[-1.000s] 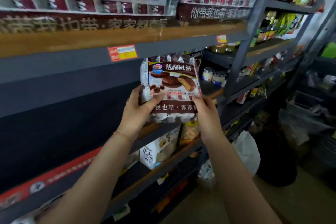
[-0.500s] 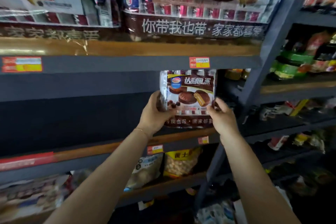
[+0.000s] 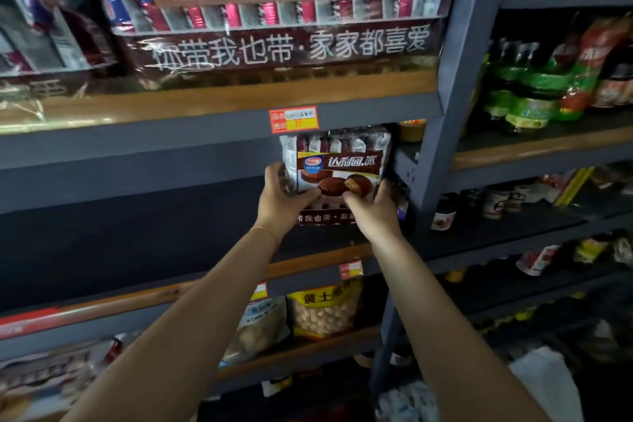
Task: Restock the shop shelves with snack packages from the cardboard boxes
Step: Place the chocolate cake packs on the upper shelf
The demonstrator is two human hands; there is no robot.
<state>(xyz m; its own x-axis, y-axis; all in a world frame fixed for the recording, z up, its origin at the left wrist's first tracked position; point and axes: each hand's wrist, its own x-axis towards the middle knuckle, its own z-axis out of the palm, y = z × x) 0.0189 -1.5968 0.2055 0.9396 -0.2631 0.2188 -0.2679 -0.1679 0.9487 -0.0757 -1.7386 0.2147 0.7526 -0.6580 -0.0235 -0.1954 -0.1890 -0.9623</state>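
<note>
Both hands hold one snack package [image 3: 337, 175] upright at the right end of the middle shelf [image 3: 137, 243], just under the grey shelf edge that carries an orange price tag [image 3: 293, 119]. The left hand [image 3: 279, 205] grips the package's left side: its fingers [image 3: 274, 172] curl round the edge toward the back and the thumb presses across the lower front. The right hand [image 3: 375, 211] grips the lower right corner, thumb on the front beside the printed chocolate pie, the other fingers wrapped behind where they cannot be seen. The two thumbs nearly meet on the wrapper. Whether the package's bottom touches the shelf board cannot be told; the hands cover it. Above stands a large pie pack [image 3: 284, 10]. Below, a peanut bag [image 3: 323, 313] sits on the lower shelf.
</note>
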